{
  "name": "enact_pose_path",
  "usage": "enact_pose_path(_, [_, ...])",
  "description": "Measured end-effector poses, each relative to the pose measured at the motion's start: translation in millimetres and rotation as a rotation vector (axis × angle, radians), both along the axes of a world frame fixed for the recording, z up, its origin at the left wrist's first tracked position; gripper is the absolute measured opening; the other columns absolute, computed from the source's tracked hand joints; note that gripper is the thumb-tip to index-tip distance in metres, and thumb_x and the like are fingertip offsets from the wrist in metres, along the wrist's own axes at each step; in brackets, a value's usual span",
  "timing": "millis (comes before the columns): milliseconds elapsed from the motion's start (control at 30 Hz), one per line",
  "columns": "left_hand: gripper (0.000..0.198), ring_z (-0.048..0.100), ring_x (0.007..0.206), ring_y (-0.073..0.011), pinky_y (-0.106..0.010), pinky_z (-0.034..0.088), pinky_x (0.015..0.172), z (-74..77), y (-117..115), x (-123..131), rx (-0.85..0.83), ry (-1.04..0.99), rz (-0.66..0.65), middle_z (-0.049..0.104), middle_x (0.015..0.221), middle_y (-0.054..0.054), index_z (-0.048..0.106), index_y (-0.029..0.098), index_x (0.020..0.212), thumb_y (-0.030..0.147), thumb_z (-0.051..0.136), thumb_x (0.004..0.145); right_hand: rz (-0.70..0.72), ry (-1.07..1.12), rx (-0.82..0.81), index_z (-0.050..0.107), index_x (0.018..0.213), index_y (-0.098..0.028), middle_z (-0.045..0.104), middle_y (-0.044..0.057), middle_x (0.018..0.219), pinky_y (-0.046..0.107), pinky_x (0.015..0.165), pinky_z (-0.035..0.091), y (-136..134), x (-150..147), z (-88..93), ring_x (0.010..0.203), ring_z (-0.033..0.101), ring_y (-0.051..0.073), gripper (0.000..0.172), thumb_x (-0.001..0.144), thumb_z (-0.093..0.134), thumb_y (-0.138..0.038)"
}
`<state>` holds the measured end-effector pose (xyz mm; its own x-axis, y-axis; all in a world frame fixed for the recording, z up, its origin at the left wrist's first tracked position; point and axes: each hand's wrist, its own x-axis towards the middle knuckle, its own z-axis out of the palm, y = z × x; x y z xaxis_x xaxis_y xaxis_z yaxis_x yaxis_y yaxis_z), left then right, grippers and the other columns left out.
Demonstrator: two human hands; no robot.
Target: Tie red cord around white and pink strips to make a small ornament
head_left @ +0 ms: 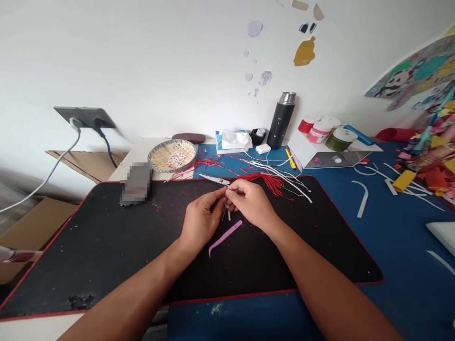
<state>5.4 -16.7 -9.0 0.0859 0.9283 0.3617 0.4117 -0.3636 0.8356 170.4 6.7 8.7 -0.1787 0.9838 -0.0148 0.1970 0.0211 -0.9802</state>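
Observation:
My left hand (201, 219) and my right hand (250, 201) meet over the middle of a black mat (106, 246). Both pinch the same small bundle of thin white strips (227, 208), whose ends hang down between the fingers. A pink curved tweezers (225, 237) lies on the mat just below the hands. Scissors (214, 179) lie just beyond them. A heap of red strips (265, 180) and white strips (291, 182) spreads out behind my right hand.
At the back stand a woven basket (172, 155), a tissue pack (232, 140), a black flask (281, 120) and paint jars (327, 131). Coloured paper scraps (432, 166) pile at the right. A blurred-out object (135, 183) lies on the mat's far left.

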Motion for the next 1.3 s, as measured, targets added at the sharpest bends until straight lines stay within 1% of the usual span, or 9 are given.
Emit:
enact_pose_path(300, [0.036, 0.078, 0.09, -0.0246, -0.033, 0.06, 0.081, 5.2, -3.9, 2.4, -0.088, -0.105, -0.112, 0.083, 0.112, -0.007, 0.076, 0.023, 0.131, 0.035, 0.059, 0.102, -0.068, 0.09, -0.001, 0.062, 0.082, -0.022, 0.064, -0.004, 0.065, 0.024, 0.051, 0.054, 1.5, -0.2, -0.4, 0.053, 0.066, 0.014, 0.008, 0.082, 0.069, -0.025])
enact_pose_path(400, [0.039, 0.077, 0.093, -0.0249, -0.032, 0.06, 0.081, 7.5, -5.2, 3.8, -0.104, -0.118, -0.126, 0.082, 0.11, -0.008, 0.074, 0.022, 0.135, 0.037, 0.059, 0.102, -0.064, 0.119, -0.006, 0.061, 0.08, -0.022, 0.061, -0.005, 0.061, 0.023, 0.048, 0.051, 2.9, 0.5, -0.2, 0.05, 0.062, 0.013, 0.009, 0.081, 0.069, -0.025])
enact_pose_path(533, [0.038, 0.074, 0.09, -0.0246, -0.033, 0.059, 0.08, 10.0, -5.9, 4.3, -0.133, -0.178, -0.135, 0.08, 0.103, -0.008, 0.076, 0.022, 0.129, 0.044, 0.061, 0.101, -0.036, 0.186, -0.028, 0.059, 0.079, -0.022, 0.062, -0.005, 0.061, 0.023, 0.048, 0.049, 3.3, 1.4, 2.7, 0.049, 0.059, 0.012, 0.015, 0.082, 0.072, -0.03])
enact_pose_path(633, [0.041, 0.073, 0.085, -0.0241, -0.035, 0.06, 0.077, 9.7, -3.6, 5.0, -0.303, -0.423, -0.18, 0.079, 0.101, -0.009, 0.076, 0.02, 0.123, 0.052, 0.065, 0.099, -0.013, 0.259, -0.023, 0.059, 0.079, -0.022, 0.061, -0.005, 0.059, 0.024, 0.048, 0.049, 2.9, 1.7, 4.5, 0.048, 0.057, 0.011, 0.019, 0.084, 0.073, -0.034])
enact_pose_path(733, [0.043, 0.075, 0.078, -0.0242, -0.036, 0.062, 0.071, 8.4, 1.0, 4.8, -0.563, -0.73, -0.294, 0.079, 0.094, -0.011, 0.075, 0.018, 0.109, 0.057, 0.067, 0.095, 0.017, 0.307, -0.033, 0.06, 0.08, -0.022, 0.06, -0.006, 0.056, 0.024, 0.047, 0.049, 2.4, 2.2, 6.1, 0.046, 0.056, 0.012, 0.02, 0.085, 0.073, -0.035])
enact_pose_path(833, [0.046, 0.075, 0.073, -0.0223, -0.031, 0.063, 0.067, 7.9, 4.9, 2.3, -0.863, -0.847, -0.458, 0.077, 0.087, -0.014, 0.075, 0.014, 0.095, 0.059, 0.066, 0.096, 0.019, 0.32, -0.041, 0.062, 0.08, -0.02, 0.06, -0.006, 0.057, 0.021, 0.044, 0.042, 2.3, 3.1, 8.4, 0.045, 0.051, 0.009, 0.021, 0.084, 0.075, -0.036])
enact_pose_path(900, [0.048, 0.076, 0.072, -0.0213, -0.028, 0.063, 0.066, 8.0, 6.0, -0.1, -1.001, -0.897, -0.553, 0.077, 0.084, -0.014, 0.076, 0.012, 0.097, 0.058, 0.061, 0.099, -0.003, 0.334, -0.048, 0.062, 0.078, -0.019, 0.059, -0.006, 0.057, 0.02, 0.043, 0.037, 2.3, 3.5, 10.3, 0.045, 0.049, 0.008, 0.022, 0.084, 0.075, -0.036])
enact_pose_path(1067, [0.043, 0.075, 0.066, -0.0177, -0.023, 0.061, 0.063, 7.6, 4.3, -2.6, -1.076, -1.035, -0.672, 0.075, 0.08, -0.012, 0.075, 0.006, 0.107, 0.045, 0.059, 0.104, -0.019, 0.45, -0.116, 0.061, 0.076, -0.019, 0.052, -0.008, 0.056, 0.019, 0.044, 0.032, 1.4, 2.4, 14.6, 0.044, 0.046, 0.006, 0.023, 0.08, 0.078, -0.034])
enact_pose_path(1300, [0.031, 0.061, 0.053, -0.0109, -0.02, 0.051, 0.055, 9.6, 1.4, 1.7, -1.056, -1.19, -0.705, 0.059, 0.066, -0.001, 0.075, 0.007, 0.098, 0.036, 0.067, 0.1, 0.028, 0.498, -0.103, 0.063, 0.077, -0.019, 0.053, -0.007, 0.055, 0.02, 0.044, 0.028, 0.6, 0.3, 13.3, 0.046, 0.046, 0.007, 0.024, 0.082, 0.08, -0.036])
